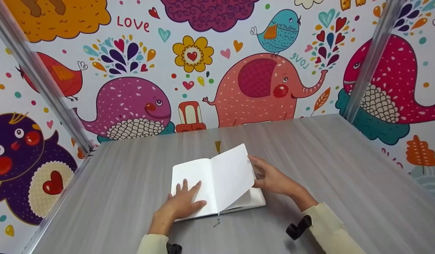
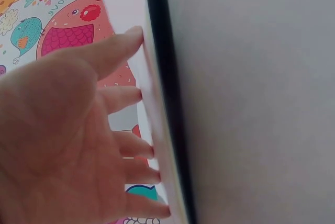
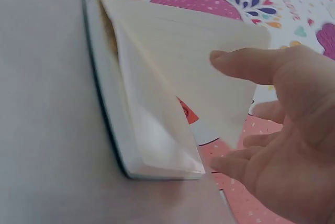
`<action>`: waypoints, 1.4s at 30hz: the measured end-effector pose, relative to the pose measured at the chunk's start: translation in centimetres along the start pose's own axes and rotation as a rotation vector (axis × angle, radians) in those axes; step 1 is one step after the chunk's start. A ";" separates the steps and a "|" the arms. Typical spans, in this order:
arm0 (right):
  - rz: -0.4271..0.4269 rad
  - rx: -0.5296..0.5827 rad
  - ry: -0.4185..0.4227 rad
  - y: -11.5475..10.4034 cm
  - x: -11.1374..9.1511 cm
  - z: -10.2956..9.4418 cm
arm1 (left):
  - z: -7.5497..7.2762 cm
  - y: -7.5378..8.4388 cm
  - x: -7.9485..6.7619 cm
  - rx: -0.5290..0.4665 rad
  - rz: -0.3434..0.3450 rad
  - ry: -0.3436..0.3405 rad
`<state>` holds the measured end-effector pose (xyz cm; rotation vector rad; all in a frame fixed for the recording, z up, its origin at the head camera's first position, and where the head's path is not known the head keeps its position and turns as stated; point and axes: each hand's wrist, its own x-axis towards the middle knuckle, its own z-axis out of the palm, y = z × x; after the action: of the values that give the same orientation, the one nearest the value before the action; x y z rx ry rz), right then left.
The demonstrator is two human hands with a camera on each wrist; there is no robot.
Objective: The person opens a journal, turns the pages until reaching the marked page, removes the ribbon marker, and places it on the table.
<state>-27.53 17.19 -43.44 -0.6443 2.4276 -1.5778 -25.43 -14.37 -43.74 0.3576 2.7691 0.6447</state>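
Note:
An open notebook (image 1: 195,176) with white pages and a dark cover edge lies on the table. My left hand (image 1: 183,203) rests on its left page, fingers spread; the left wrist view shows those fingertips (image 2: 137,36) against the paper. A single leaf (image 1: 232,176) stands raised from the right half, its free corner lifted. Beside that leaf's outer edge is my right hand (image 1: 275,178), fingers extended and thumb apart from them. In the right wrist view the thumb (image 3: 235,62) lies against the leaf's underside, and the other fingers are near its edge.
A thin ribbon (image 1: 217,221) hangs from the notebook's near edge, and a small gold tassel (image 1: 218,146) lies past its far edge. The grey wood-grain table (image 1: 126,190) meets a cartoon-printed wall (image 1: 196,81) at the back. Metal posts (image 1: 44,77) stand at the sides.

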 end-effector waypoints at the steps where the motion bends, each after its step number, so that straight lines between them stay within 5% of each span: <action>1: 0.015 0.053 -0.004 0.0 0.1 -0.1 | 0.0 0.0 0.0 0.000 0.002 0.001; 9: 0.151 0.504 0.002 0.4 0.2 -0.7 | -0.2 0.0 -0.1 -0.013 0.004 -0.003; 13: 0.160 0.598 -0.007 0.5 0.2 -0.7 | -0.3 0.0 -0.1 0.000 0.007 0.000; 30: 0.231 0.594 0.112 0.5 0.3 1.2 | 0.0 -0.1 -0.1 -0.015 0.016 -0.002; 42: 0.247 0.641 0.115 -0.6 0.6 1.5 | 0.1 -0.2 0.0 -0.007 0.014 -0.001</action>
<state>-27.37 15.51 -43.49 -0.1345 1.7951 -2.1491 -25.41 -14.54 -43.90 0.3756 2.7645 0.6574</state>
